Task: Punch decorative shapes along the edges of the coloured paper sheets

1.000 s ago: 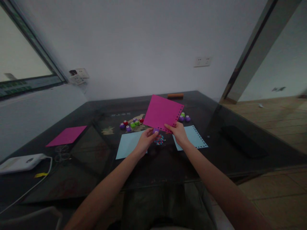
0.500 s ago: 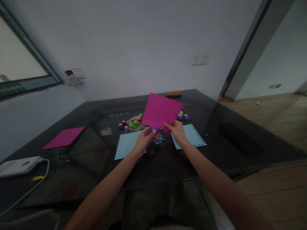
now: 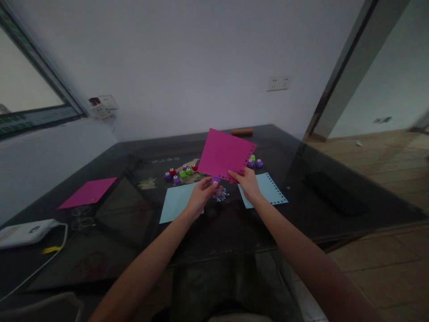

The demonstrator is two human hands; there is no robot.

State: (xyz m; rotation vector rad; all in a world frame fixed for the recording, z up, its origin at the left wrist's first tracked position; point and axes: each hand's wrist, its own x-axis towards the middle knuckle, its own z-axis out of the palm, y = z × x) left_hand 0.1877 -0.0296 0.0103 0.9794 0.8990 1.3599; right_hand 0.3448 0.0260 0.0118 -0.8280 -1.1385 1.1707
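Observation:
My right hand (image 3: 246,182) pinches a magenta sheet of paper (image 3: 225,154) by its lower right corner, tilted above the table. Dark punched holes run along the sheet's right edge and part of its lower edge. In my left hand (image 3: 203,193) is a small purple craft punch (image 3: 215,180), held at the sheet's lower edge; fingers cover much of it. Below the hands lies a pile of coloured paper bits (image 3: 220,194). A pale blue sheet (image 3: 177,202) lies partly under my left hand, and a second pale blue sheet (image 3: 272,192) with holes along its edges lies by my right wrist.
Several purple, red and green punches (image 3: 182,174) stand behind the left sheet, more punches (image 3: 255,163) at right. Another magenta sheet (image 3: 87,192), clear-framed glasses (image 3: 82,218) and a white corded device (image 3: 28,232) lie left. A black case (image 3: 335,193) is right, a brown roll (image 3: 241,132) at back.
Almost nothing differs. The whole view has shifted very slightly; both hands keep their hold on the punch and the magenta sheet.

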